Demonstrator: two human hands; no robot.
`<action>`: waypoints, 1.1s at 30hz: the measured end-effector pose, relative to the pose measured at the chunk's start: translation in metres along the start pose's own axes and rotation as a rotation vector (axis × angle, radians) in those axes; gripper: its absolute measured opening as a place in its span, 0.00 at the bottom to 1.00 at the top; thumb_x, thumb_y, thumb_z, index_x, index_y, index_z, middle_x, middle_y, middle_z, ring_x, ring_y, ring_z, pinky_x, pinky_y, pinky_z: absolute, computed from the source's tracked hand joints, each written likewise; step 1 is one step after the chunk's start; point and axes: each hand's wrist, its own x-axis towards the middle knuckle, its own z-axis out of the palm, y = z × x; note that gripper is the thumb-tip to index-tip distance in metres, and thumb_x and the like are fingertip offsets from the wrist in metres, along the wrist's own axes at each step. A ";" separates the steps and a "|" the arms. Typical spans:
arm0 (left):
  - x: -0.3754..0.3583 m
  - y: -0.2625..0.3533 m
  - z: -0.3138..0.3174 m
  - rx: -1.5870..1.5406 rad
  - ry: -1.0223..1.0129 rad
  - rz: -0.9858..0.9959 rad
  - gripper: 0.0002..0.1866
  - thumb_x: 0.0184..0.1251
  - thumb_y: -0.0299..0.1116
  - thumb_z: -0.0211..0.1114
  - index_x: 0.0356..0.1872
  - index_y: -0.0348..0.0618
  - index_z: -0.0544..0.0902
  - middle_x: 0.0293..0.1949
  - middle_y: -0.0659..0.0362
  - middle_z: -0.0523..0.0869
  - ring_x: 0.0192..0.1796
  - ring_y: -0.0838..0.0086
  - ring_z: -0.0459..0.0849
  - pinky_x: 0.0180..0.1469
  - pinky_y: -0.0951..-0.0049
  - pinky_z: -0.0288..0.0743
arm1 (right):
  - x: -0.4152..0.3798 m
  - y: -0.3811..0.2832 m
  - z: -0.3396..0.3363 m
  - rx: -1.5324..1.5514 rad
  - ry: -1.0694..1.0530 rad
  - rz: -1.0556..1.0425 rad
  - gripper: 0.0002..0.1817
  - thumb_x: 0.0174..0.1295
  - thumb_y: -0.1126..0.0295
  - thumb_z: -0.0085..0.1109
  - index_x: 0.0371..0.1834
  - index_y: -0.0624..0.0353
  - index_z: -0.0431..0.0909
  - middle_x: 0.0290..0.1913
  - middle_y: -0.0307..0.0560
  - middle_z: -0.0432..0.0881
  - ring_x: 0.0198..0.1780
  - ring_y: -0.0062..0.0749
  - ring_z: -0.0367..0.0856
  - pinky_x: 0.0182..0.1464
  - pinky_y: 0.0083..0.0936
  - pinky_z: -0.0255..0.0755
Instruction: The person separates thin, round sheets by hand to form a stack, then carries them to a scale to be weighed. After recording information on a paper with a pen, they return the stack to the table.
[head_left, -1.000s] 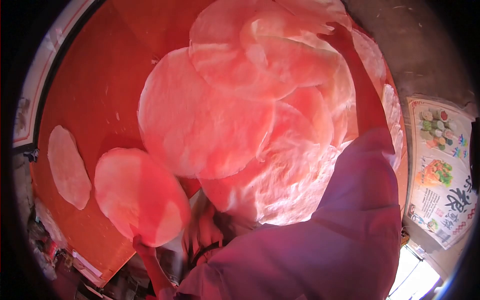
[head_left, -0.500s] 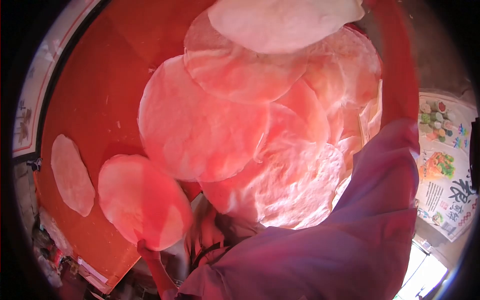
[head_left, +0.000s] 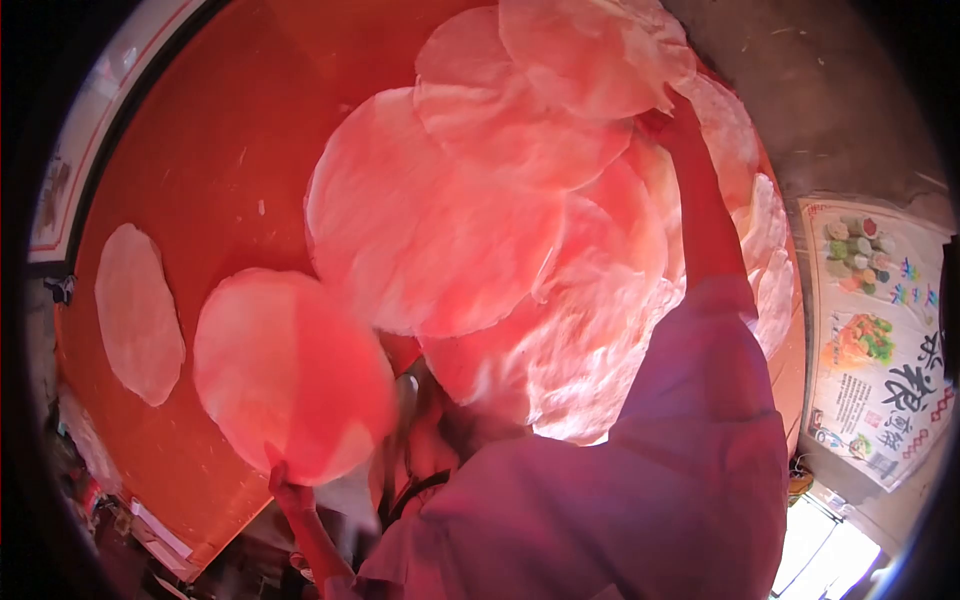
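My left hand [head_left: 290,488], low on the left, is closed on the near rim of a thin round flatbread [head_left: 290,370], which hangs over the table's front edge. My arm reaches up on the right, and my right hand [head_left: 672,122] pinches the near edge of another flatbread [head_left: 590,55]. That one lies over the far end of a spread of overlapping flatbreads [head_left: 440,220]. Part of the fingers of my right hand is hidden by the sheet's folded edge.
A single oval-looking flatbread [head_left: 140,315] lies by itself on the red table [head_left: 230,180] at left. Beyond the table's right side is a printed bag [head_left: 875,340] with food pictures and writing. A dark frame edge [head_left: 110,130] runs along the upper left.
My right hand has come into view with its flatbread, which has come down onto the far end of the spread. My left hand still holds its flatbread; the view has shifted slightly.
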 end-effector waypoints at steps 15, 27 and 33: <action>-0.038 0.026 0.069 0.269 -0.244 0.387 0.26 0.61 0.35 0.66 0.59 0.37 0.71 0.54 0.55 0.78 0.57 0.67 0.78 0.56 0.62 0.75 | -0.373 0.273 0.190 -0.767 -1.210 -0.330 0.25 0.58 0.78 0.59 0.62 0.57 0.73 0.45 0.40 0.81 0.44 0.22 0.79 0.47 0.21 0.76; -0.028 0.041 0.042 0.304 -0.444 0.201 0.25 0.60 0.37 0.68 0.55 0.37 0.72 0.46 0.57 0.82 0.44 0.73 0.83 0.40 0.74 0.78 | -0.505 0.366 0.212 -0.876 -1.316 -0.164 0.10 0.56 0.73 0.64 0.40 0.65 0.82 0.35 0.42 0.83 0.39 0.17 0.78 0.44 0.21 0.74; -0.031 0.041 0.039 0.210 -0.343 0.213 0.19 0.60 0.33 0.66 0.51 0.37 0.75 0.38 0.59 0.82 0.36 0.76 0.82 0.35 0.77 0.74 | -0.518 0.386 0.208 -0.978 -1.109 -0.400 0.08 0.56 0.71 0.64 0.32 0.66 0.81 0.29 0.39 0.83 0.32 0.18 0.78 0.37 0.22 0.74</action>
